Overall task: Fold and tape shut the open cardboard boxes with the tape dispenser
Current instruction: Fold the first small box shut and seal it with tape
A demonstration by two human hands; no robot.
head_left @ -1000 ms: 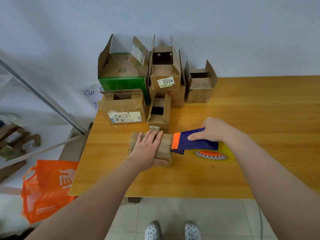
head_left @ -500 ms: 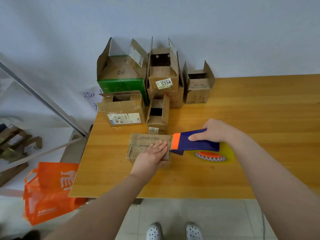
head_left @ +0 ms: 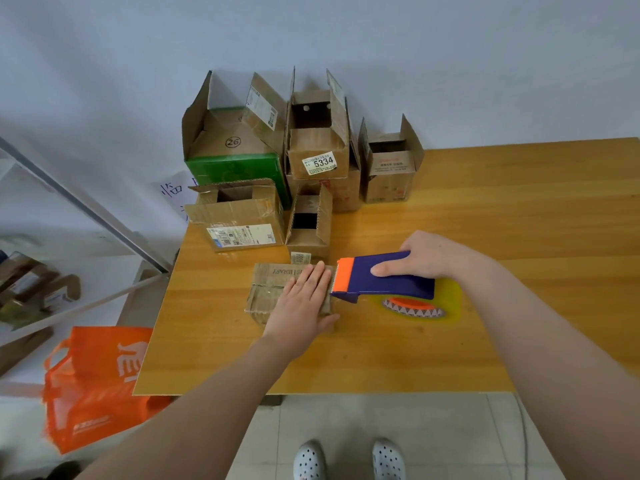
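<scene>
Left grip (head_left: pixel 304 303) flat, fingers straight, pressing on closed box (head_left: pixel 272 289) at counter (head_left: pixel 519 209) front-left. Right grip (head_left: pixel 429 254) curled round dispenser (head_left: pixel 388 277), its orange end at box's right edge. Open boxes (head_left: pixel 318 150) clustered behind, against wall (head_left: pixel 450 64).

Table: honey-yellow wooden tabletop (head_left: pixel 485 220), set against pale wall (head_left: pixel 415 46).
Floor, left: orange fabric tote bag with white print (head_left: pixel 97 386).
Floor, near: 2 white perforated clogs (head_left: pixel 310 460) on grey tiles (head_left: pixel 433 427).
Wall, left: white handwritten paper sheet (head_left: pixel 173 192), partly hidden.
</scene>
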